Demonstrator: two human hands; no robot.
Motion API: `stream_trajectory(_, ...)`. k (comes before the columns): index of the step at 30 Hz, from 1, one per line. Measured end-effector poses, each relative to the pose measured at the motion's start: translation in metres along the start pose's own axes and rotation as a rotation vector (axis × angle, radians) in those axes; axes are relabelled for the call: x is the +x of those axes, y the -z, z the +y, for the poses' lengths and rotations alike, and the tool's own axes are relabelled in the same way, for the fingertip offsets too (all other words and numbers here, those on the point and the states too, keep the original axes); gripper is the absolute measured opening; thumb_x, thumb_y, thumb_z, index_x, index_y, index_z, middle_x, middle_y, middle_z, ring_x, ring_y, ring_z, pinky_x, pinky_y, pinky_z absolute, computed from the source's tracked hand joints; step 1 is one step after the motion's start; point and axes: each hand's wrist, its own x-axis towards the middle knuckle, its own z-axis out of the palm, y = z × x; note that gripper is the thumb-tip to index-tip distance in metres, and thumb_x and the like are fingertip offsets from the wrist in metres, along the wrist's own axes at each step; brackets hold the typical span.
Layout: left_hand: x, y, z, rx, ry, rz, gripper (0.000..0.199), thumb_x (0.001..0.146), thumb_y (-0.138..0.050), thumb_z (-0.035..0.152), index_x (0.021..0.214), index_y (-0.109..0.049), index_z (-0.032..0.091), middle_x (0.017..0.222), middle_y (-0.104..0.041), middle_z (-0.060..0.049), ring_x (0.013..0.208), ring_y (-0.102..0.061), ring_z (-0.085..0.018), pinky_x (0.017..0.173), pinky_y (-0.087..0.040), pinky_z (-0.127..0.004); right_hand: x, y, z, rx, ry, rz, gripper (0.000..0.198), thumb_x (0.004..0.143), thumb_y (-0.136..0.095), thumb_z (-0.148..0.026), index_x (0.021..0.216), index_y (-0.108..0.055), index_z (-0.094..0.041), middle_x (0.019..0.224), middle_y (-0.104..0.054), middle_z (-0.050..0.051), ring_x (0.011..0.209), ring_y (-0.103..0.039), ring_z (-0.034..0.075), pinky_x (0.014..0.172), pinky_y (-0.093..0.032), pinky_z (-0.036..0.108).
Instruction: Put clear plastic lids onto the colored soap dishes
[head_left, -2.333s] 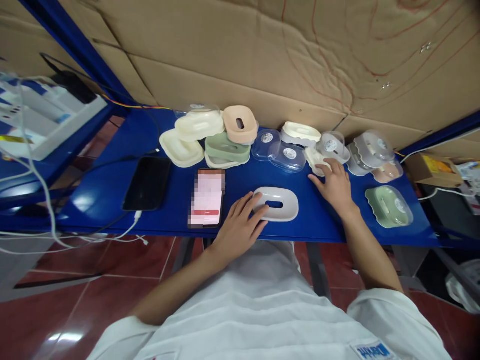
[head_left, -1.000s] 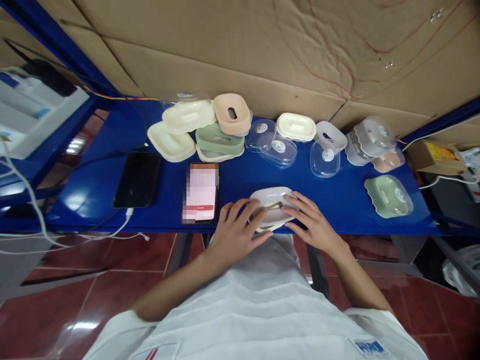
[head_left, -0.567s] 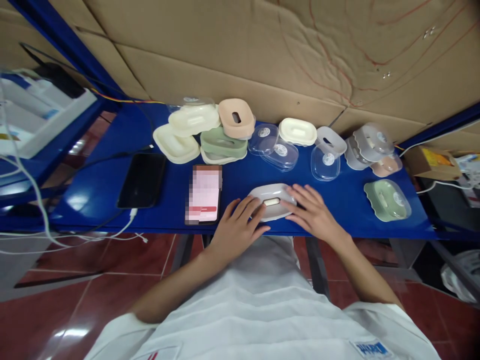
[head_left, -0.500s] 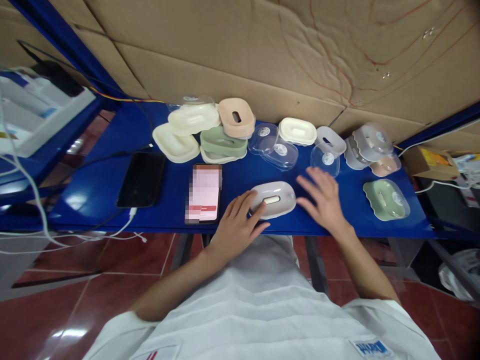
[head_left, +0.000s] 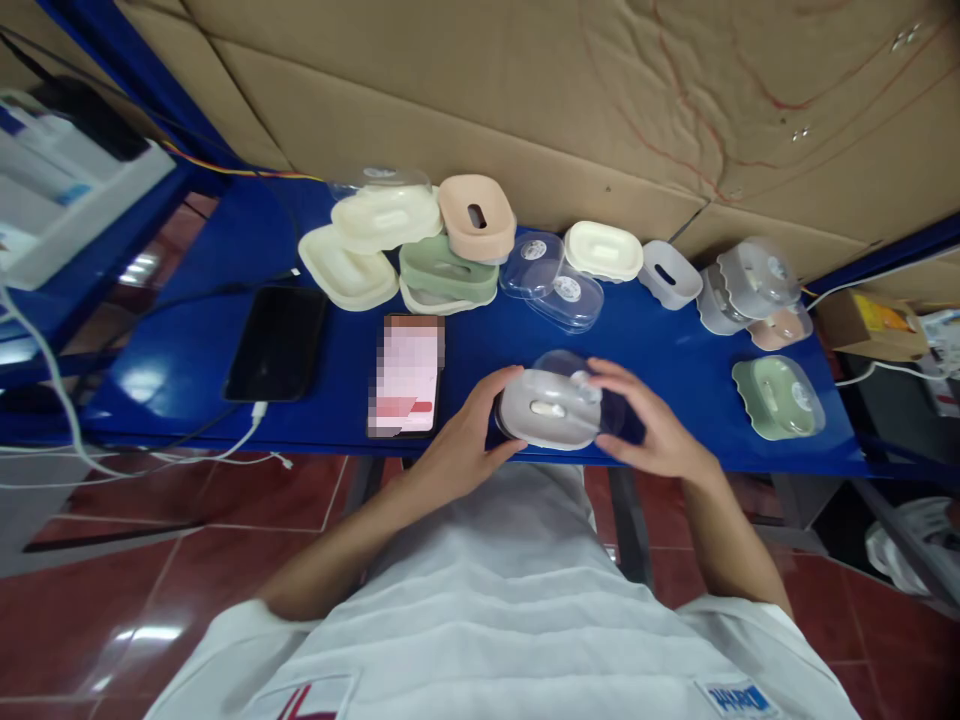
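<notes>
Fingers [head_left: 491, 385] of left hand [head_left: 461, 440] curled round left end of grey soap dish [head_left: 547, 410]; right hand [head_left: 649, 430] grasps right end, clear lid [head_left: 564, 366] pressed over dish. Dish held just above front edge of blue table [head_left: 675, 360]. Phone [head_left: 405, 375] just left; green soap box [head_left: 776, 398] right; stacked dishes [head_left: 420, 245] behind.

A blue table [head_left: 187, 370] carries soap boxes [head_left: 420, 240] and two phones [head_left: 276, 342].
</notes>
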Motion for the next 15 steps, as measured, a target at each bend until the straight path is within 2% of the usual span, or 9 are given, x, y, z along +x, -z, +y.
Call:
stream_trajectory(2,0.0,-0.001,-0.002,-0.027,0.009,-0.01,0.089,0.101,-0.073,0.037,0.171,-0.017,0.032,0.174,-0.036,-0.016,0.159,-0.044,-0.032,0.131,-0.04,-0.053,0.006,-0.016,-0.017,-0.052,0.11,-0.092,0.062,0.104,-0.061,-0.03,0.163,-0.042,-0.031,0.178,-0.032,0.009,0.167,-0.026,0.033,0.132,-0.036,0.06)
stream_trajectory(4,0.0,-0.001,-0.001,-0.024,0.013,-0.014,0.089,0.102,-0.072,0.037,0.172,-0.016,0.033,0.175,-0.035,-0.015,0.159,-0.043,-0.032,0.131,-0.04,-0.053,0.011,-0.028,-0.022,-0.112,0.182,-0.087,0.063,0.104,-0.058,-0.025,0.165,-0.043,-0.031,0.179,-0.028,0.007,0.168,-0.019,0.034,0.133,-0.034,0.063)
stream_trajectory(7,0.001,0.002,0.001,0.031,0.002,-0.023,0.089,0.102,-0.072,0.036,0.172,-0.017,0.034,0.175,-0.037,-0.014,0.16,-0.043,-0.032,0.13,-0.041,-0.052,0.013,-0.04,-0.018,-0.221,0.217,-0.017,0.063,0.103,-0.065,-0.034,0.164,-0.047,-0.034,0.178,-0.032,0.005,0.167,-0.023,0.037,0.132,-0.035,0.065)
stream_trajectory(11,0.002,0.004,0.004,0.092,-0.008,-0.064,0.086,0.103,-0.07,0.029,0.172,-0.02,0.037,0.174,-0.037,-0.013,0.161,-0.04,-0.032,0.13,-0.042,-0.053,0.01,-0.046,-0.013,-0.357,0.213,-0.028,0.057,0.103,-0.069,-0.041,0.158,-0.055,-0.04,0.173,-0.042,0.002,0.166,-0.028,0.037,0.132,-0.035,0.067)
stream_trajectory(15,0.001,0.002,0.003,0.115,-0.002,-0.073,0.086,0.103,-0.068,0.023,0.172,-0.019,0.041,0.175,-0.035,-0.011,0.161,-0.04,-0.031,0.128,-0.045,-0.051,0.01,-0.045,-0.011,-0.32,0.239,-0.017,0.058,0.105,-0.065,-0.043,0.161,-0.051,-0.041,0.175,-0.038,0.001,0.166,-0.026,0.038,0.13,-0.037,0.068)
